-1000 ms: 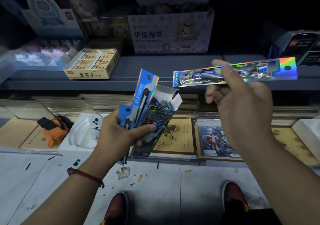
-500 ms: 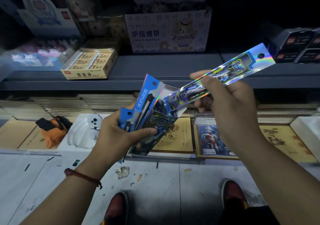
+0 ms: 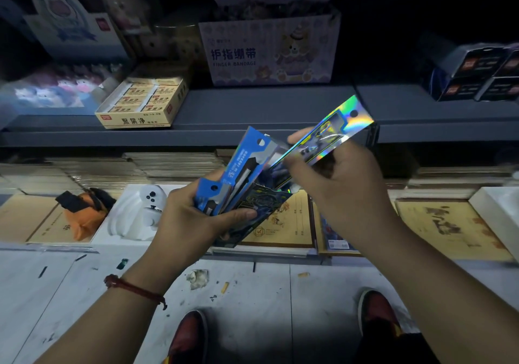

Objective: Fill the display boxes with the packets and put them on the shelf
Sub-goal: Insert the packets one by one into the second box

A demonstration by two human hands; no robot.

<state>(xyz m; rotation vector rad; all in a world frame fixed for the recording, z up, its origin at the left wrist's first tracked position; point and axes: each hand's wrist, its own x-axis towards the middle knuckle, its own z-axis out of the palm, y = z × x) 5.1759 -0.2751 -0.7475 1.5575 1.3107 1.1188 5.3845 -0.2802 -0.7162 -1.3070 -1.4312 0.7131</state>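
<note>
Currently filling: grey metal shelf (image 3: 266, 108) at 12 o'clock. Left hand (image 3: 185, 217) grip clasps the dark printed cardboard display box (image 3: 261, 206) and blue card packets (image 3: 238, 164) at centre. Right hand (image 3: 345, 189) grip pinches a long holographic foil packet (image 3: 337, 127) at 1 o'clock, lower end at the box mouth. Next: slide it fully down.

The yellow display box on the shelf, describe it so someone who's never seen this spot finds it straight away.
Look at the grey shelf running across the upper half of the view. Left of the pale Finger Bandage carton, at the shelf's front edge, lies the yellow display box. It alone is yellow, low and open-topped, showing two rows of small packs.
</note>
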